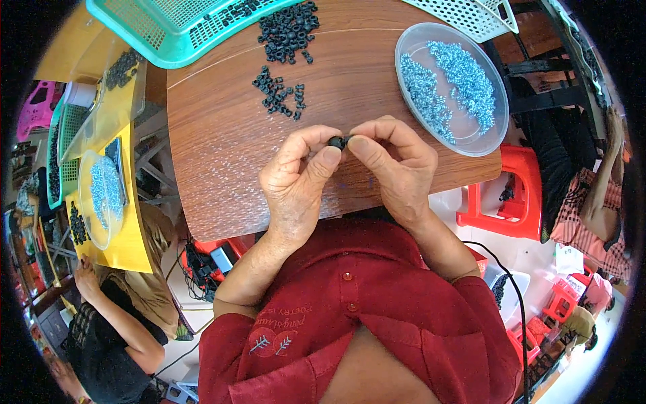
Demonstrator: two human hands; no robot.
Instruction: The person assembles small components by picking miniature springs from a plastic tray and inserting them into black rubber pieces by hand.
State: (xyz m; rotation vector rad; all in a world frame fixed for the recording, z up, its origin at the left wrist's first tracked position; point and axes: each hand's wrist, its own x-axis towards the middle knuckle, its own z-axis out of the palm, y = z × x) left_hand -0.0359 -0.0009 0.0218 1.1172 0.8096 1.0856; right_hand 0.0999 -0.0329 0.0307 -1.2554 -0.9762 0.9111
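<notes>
Over the near edge of the brown wooden table, my left hand (296,176) pinches a small black round part (337,142) between thumb and forefinger. My right hand (402,161) meets it from the other side, thumb and finger closed at the part's right end. My fingertips cover much of it, so whether it is one piece or two fitted together cannot be told. Farther up the table lie a loose group of small black ring-like parts (279,94) and a denser pile of black parts (288,32). On the right, a round clear tray (498,138) holds two heaps of shiny blue-silver small pieces (464,77).
A turquoise mesh basket (161,59) with black parts sits at the far left, a white basket (464,19) at the far right. Red stools (472,202) stand beside the table. At left, a person in black (114,337) sits by a yellow table (131,229).
</notes>
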